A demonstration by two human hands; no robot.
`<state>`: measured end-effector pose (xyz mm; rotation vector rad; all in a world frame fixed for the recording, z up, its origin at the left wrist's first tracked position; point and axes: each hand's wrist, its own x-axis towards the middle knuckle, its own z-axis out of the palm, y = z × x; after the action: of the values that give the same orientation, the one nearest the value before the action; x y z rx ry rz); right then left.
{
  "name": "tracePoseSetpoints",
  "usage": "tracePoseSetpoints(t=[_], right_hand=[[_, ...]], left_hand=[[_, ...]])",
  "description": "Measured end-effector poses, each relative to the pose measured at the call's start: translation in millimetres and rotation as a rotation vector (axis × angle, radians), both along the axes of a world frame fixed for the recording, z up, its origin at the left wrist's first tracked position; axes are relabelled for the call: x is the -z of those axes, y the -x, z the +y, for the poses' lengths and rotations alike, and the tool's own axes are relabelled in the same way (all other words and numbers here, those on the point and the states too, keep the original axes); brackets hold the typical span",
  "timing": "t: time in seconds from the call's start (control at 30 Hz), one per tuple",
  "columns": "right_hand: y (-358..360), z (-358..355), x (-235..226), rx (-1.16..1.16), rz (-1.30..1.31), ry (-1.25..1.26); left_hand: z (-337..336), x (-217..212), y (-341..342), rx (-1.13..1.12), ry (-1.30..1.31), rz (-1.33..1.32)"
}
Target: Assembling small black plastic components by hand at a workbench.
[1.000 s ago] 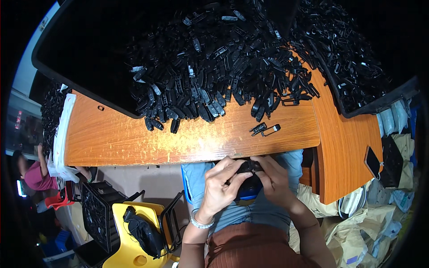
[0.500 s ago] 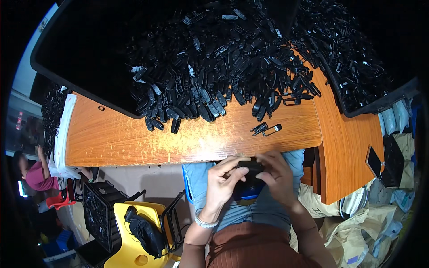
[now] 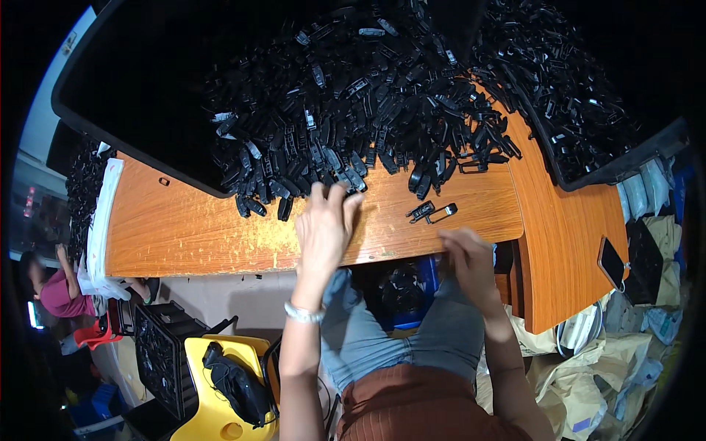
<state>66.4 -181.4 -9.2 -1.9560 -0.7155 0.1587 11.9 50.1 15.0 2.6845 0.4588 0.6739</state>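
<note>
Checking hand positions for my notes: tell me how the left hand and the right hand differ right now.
The left hand reaches onto the wooden table, fingers spread at the edge of the pile of black plastic parts; the right hand sits curled at the table's near edge. The left wrist wears a bracelet; the right is bare. Neither visibly holds anything.

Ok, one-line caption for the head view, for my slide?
Left hand reaches into the heap of black plastic clips on the wooden table; right hand rests at its front edge.
</note>
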Motion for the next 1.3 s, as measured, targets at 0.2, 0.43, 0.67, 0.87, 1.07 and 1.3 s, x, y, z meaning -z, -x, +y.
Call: tracePoseSetpoints(t=[0.2,0.43,0.67,0.87,1.07,1.3], right_hand=[[-30.6,14.7,0.8,0.149,-0.651,0.344],[8.5,17.3,-22.1,0.075,0.227,-0.375],[32.8,14.8,-29.5,-0.211,0.569,-0.433],[27.7,13.4,-42.6,-0.287,0.043,-0.033],[24.1,9.4,-44.6,-0.303,0.014,-0.031],[25.3,9.3,-35.9,-0.320,-0.329,0.076]], left_hand=[[27.4,24.1,-6.7,-0.072,0.051,-0.063],[-35.6,29.1,40.2,0.273,1.007,-0.093],[-61.4,7.0,49.8,0.332,1.029,-0.077],[-61.8,2.8,51.6,0.351,0.903,-0.194],[-60.6,-11.7,48.4,0.384,0.851,-0.106],[-65.2,-13.9,46.7,0.361,0.843,-0.063]])
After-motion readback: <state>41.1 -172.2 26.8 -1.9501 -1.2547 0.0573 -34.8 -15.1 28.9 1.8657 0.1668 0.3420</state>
